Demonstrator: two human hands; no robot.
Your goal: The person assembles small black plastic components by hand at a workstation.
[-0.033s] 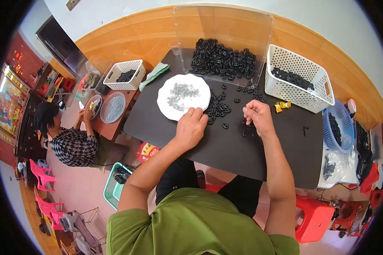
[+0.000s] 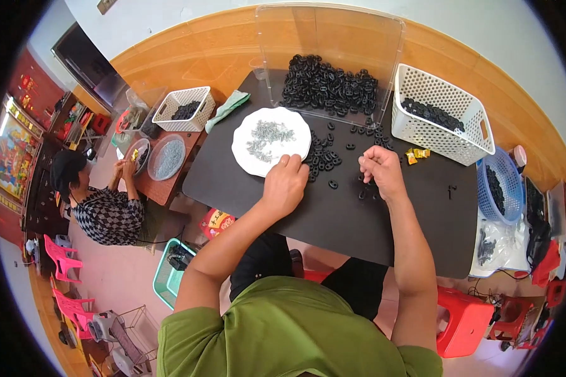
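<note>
- Left hand (image 2: 284,188) — curled at the plate (image 2: 243,149); cannot tell its grip.
- Right hand (image 2: 385,174) — fingers bunched beside black pieces (image 2: 362,195); cannot tell what's held.

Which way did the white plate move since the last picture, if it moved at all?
No, the white plate shows no visible shift in any direction against the dark table it rests on.

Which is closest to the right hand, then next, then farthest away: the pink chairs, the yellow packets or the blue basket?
From the right hand in the head view:
1. Yellow packets: just right, on the table.
2. Blue basket: farther right.
3. Pink chairs: far left.
</note>
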